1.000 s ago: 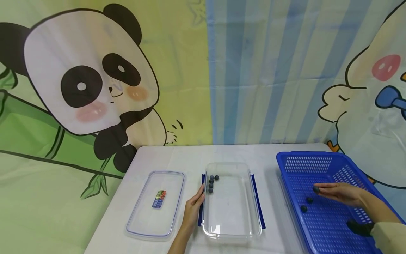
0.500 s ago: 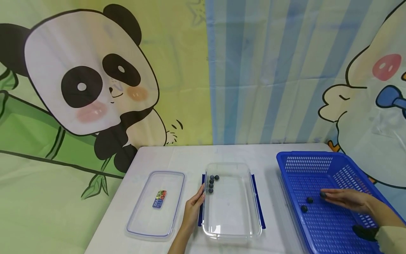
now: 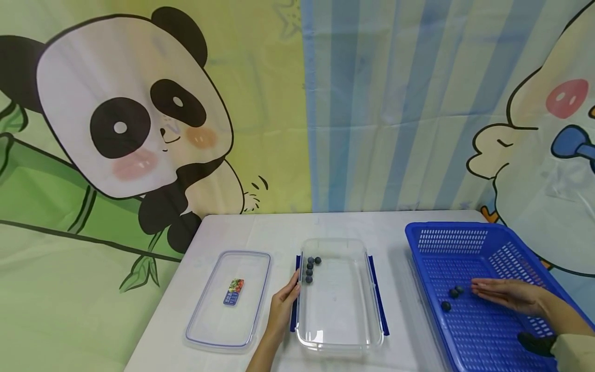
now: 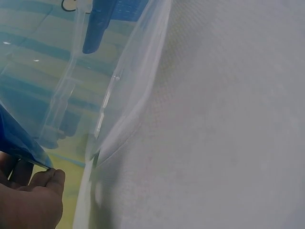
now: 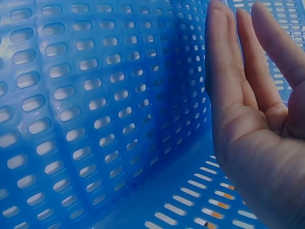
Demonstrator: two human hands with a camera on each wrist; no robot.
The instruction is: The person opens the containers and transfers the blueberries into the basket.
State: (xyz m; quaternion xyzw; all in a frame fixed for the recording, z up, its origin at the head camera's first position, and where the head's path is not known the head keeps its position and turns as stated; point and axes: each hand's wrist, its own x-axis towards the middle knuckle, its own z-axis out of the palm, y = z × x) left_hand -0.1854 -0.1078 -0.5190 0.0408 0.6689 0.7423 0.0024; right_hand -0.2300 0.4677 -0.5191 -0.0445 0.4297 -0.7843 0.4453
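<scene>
In the head view, my left hand [image 3: 281, 305] holds the left side of a clear plastic food container [image 3: 341, 330], its fingers at the blue latch flap [image 3: 294, 310]. The left wrist view shows fingertips and thumb pinching that flap's edge. Inside the container several blueberries [image 3: 309, 272] line up near the far left corner. My right hand [image 3: 511, 295] is inside a blue perforated basket [image 3: 420, 258], fingers straight and holding nothing. Just off its fingertips lies a blueberry [image 3: 459, 290] beside a second blueberry [image 3: 453, 293], with a third blueberry [image 3: 446, 306] nearer.
A clear lid [image 3: 218, 325] with a blue rim and a printed label lies on the white table [image 3: 283, 227] to the left. Another blue latch flap [image 3: 378, 294] sticks out from the container's right side. A printed curtain [image 3: 260, 103] hangs behind the table.
My right hand has let go of a blueberry, which now lies in the basket against another, and has drawn slightly right. The left hand and container have stayed put.
</scene>
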